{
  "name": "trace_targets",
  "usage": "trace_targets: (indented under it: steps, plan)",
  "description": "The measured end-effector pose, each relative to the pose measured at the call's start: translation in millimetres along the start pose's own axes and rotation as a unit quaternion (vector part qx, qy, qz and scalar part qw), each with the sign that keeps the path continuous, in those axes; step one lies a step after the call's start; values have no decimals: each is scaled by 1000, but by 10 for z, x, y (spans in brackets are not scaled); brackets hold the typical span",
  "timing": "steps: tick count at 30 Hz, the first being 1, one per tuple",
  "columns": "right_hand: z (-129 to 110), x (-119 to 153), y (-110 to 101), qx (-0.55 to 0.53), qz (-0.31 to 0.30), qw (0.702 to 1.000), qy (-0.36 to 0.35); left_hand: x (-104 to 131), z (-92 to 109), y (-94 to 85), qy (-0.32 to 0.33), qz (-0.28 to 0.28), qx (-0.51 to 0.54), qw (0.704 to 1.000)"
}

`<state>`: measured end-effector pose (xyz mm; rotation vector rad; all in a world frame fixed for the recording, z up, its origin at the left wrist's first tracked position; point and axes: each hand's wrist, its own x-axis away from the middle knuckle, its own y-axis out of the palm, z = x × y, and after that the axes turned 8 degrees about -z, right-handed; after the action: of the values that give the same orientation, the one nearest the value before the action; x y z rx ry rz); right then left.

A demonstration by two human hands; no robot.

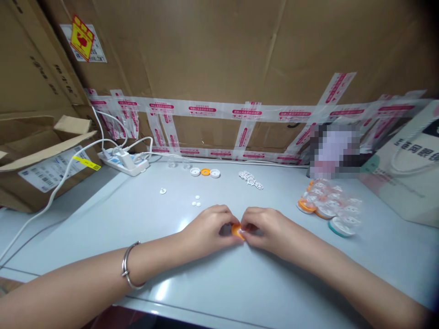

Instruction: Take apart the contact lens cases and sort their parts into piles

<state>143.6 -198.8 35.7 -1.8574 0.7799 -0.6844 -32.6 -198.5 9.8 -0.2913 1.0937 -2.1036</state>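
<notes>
Between my two hands, just above the grey table, is a small round orange plastic part (236,231). My left hand (214,228) pinches it from the left side with thumb and fingers. From the right, my right hand (262,226) has its fingertips closed at the part's edge, where a bit of white shows; the fingers hide most of it. Beyond the hands lie several tiny white discs (196,201) and a small white piece with a peg (163,191). Farther back, a row holds white round cups (215,173) and an orange ring (205,172).
White gear-like pieces (251,179) lie at the back. Assembled round orange, white and green pieces (325,203) cluster at the right, near a paper bag (408,169). A power strip (125,161) with white cables and an open carton (48,160) stand left. A large taped cardboard box (206,59) backs the table.
</notes>
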Motion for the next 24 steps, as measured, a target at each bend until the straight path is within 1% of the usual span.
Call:
trace_targets:
  steps: [3, 5, 8, 11, 14, 18, 21, 24]
  plan:
    - [-38, -10, 65, 91, 12, 996, 5, 9, 10, -9, -2, 0, -11, 1000]
    - [-51, -17, 93, 125, 15, 992, -2, 15, 17, -18, -6, -2, -14, 1000]
    - [-59, -20, 101, 117, 13, 993, -8, 23, 20, -20, -8, 0, -15, 1000]
    - [-76, -11, 110, 102, 22, 994, 13, 31, 17, -9, -6, 5, -17, 1000]
    - [-105, 7, 159, 117, 46, 992, 33, 37, 19, 10, -8, 12, -24, 1000]
    - [-128, 32, 234, 156, 88, 984, 16, 44, 19, 35, -16, 18, -29, 999]
    - [-114, 67, 198, 121, 90, 988, 20, 56, 7, 46, -14, 22, -27, 999]
    - [-51, 94, 65, 35, 113, 993, 6, 82, 1, 43, -13, 28, -23, 999]
